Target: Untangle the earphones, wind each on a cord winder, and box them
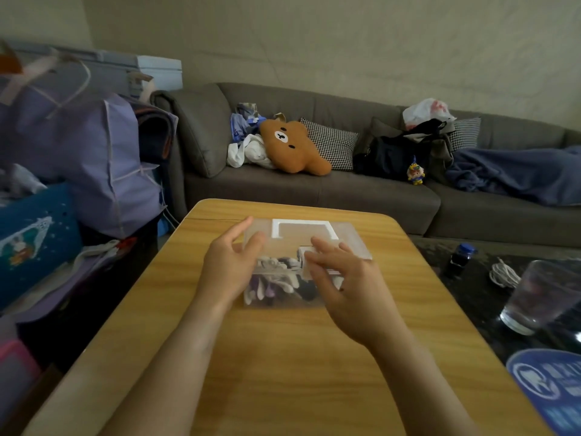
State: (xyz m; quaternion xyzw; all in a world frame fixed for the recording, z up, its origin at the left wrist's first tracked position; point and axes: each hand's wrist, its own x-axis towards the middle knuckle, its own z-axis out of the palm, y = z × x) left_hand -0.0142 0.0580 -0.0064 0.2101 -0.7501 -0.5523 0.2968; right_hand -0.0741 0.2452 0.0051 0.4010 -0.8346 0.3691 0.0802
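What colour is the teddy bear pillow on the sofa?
Brown, with a white muzzle; the bear pillow lies on the grey sofa, seen in the head view.

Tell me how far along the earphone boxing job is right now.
Wound bundles already lie inside the clear box on the wooden table, so winding looks largely done, though blur hides details. In hand: the right hand rests on the lid while the left hand steadies the box's side. Left: the lid does not look fully closed yet.
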